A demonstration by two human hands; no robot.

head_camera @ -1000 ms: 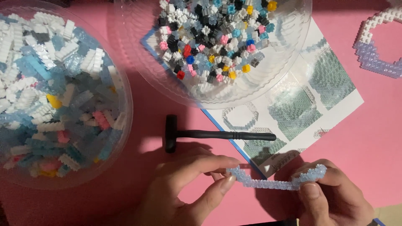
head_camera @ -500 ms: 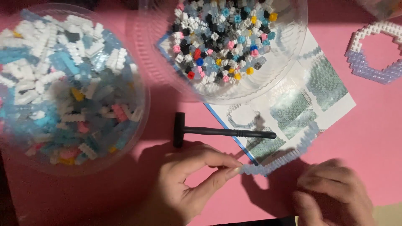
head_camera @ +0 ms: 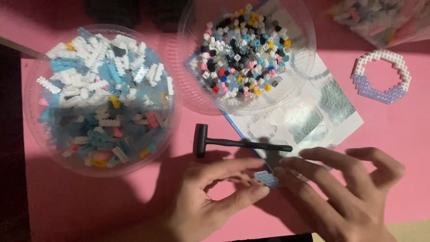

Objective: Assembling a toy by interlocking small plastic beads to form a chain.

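My left hand (head_camera: 210, 197) and right hand (head_camera: 340, 192) meet low on the pink table (head_camera: 394, 148), with a small pale-blue brick piece (head_camera: 267, 178) between them. The left thumb and forefinger close on its left end; the other left fingers curl loosely. My right hand is spread wide, fingers extended, one fingertip touching the piece's right end; I cannot tell whether it grips anything.

The piece lies at the fingertips of both hands, long axis roughly left to right, most of it hidden under my right fingers. The left hand has the firmer hold.

Just beyond the piece lies a small black hammer (head_camera: 233, 142), head to the left, handle running right and parallel to the piece, near my fingertips but apart from them. The printed instruction sheet (head_camera: 331, 107) lies under the right hand's reach. Farther off stand a clear tub of white and blue bricks (head_camera: 101, 98) at left and a clear bowl of mixed small bricks (head_camera: 244, 56) at centre. A white and lilac brick ring (head_camera: 380, 76) lies well apart at right.
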